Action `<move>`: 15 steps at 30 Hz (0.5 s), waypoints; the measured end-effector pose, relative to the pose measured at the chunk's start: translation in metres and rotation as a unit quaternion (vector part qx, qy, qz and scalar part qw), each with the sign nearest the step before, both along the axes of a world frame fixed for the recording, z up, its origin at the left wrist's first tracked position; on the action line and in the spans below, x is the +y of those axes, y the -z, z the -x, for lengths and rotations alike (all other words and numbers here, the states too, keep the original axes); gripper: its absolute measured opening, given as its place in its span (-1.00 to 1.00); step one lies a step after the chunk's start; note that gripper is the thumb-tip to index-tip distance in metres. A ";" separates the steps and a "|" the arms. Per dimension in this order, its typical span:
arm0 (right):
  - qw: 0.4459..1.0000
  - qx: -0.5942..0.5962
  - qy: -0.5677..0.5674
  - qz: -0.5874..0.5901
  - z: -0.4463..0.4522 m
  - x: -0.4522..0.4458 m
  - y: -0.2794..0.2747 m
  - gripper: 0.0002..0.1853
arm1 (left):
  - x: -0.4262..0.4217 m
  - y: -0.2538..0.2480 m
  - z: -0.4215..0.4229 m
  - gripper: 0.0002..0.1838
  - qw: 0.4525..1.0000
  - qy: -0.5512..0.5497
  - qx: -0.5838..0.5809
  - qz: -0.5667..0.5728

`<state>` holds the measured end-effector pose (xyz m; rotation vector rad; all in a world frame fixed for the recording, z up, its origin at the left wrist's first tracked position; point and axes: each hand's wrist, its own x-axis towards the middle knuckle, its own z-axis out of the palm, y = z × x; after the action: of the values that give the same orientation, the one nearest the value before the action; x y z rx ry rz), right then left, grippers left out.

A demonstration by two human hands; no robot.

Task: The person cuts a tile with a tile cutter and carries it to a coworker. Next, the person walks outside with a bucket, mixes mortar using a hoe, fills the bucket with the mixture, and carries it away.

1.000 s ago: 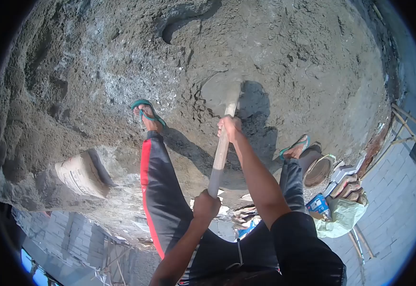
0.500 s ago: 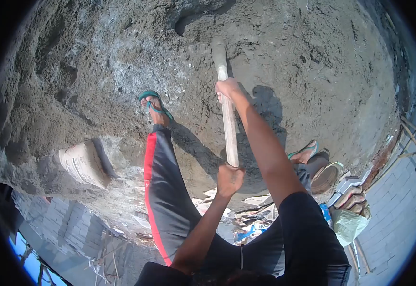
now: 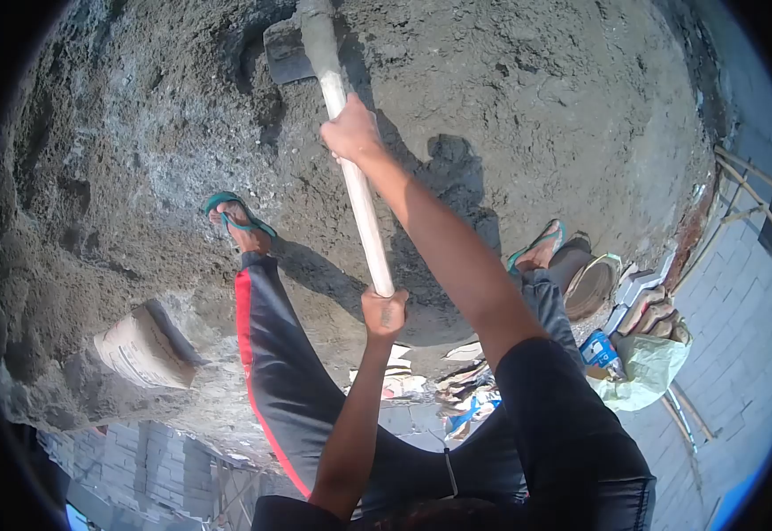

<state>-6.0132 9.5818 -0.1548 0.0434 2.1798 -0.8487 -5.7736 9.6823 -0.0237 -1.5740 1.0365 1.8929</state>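
Note:
Both hands grip a long-handled hoe (image 3: 364,208) with a pale wooden shaft, its upper part caked in wet mortar. My right hand (image 3: 350,131) wraps around the shaft nearer the blade. My left hand (image 3: 384,314) is closed around the butt end of the shaft, close to my body. The flat metal hoe blade (image 3: 287,55) shows at the top of the view, left of the shaft, above a hollow in the grey mortar mix (image 3: 527,97). Whether its edge touches the mix I cannot tell.
A cement bag (image 3: 142,350) lies at the lower left. My sandalled feet stand apart on the mix. By my right foot sits a round bucket (image 3: 591,288), with a light green sack (image 3: 647,367) and torn paper bags nearby. Wooden poles (image 3: 753,195) rest on paving at the right.
The hoe has swung up and to the left with both hands, and its blade, hidden before, now shows. The camera view has shifted a little.

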 end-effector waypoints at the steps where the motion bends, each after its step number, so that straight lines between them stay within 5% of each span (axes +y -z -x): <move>1: 0.995 -0.044 -0.040 -0.078 -0.018 0.023 0.017 -0.49 | 0.011 -0.003 0.012 -0.86 0.997 -0.049 -0.021 -0.047; 3: 0.964 -0.195 -0.079 -0.163 -0.045 0.081 0.002 -0.44 | 0.060 -0.052 0.007 -0.84 0.958 -0.154 -0.148 -0.190; 8: 0.973 -0.176 0.016 -0.148 -0.061 0.146 -0.109 -0.39 | 0.069 -0.122 -0.068 -0.81 0.972 0.025 -0.109 -0.206; 10: 0.987 -0.072 0.073 -0.123 -0.027 0.143 -0.138 -0.39 | 0.062 -0.114 -0.052 -0.81 0.981 0.179 -0.016 -0.066; 12: 0.977 -0.090 0.190 -0.033 0.046 0.112 -0.134 -0.56 | 0.034 -0.063 0.011 -0.70 0.985 0.169 -0.031 -0.010; 13: 0.979 -0.022 0.197 0.049 0.079 0.099 -0.108 -0.63 | 0.022 -0.013 0.030 -0.72 0.980 0.143 0.115 0.079; 15: 0.982 0.085 0.168 0.012 0.134 0.063 -0.070 -0.61 | -0.033 0.016 0.113 -0.80 0.985 0.141 0.094 0.033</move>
<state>-6.1470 9.6451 -0.0847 0.3476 2.3594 -1.1013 -5.8868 9.6494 -0.0397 -1.2220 1.3392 1.8495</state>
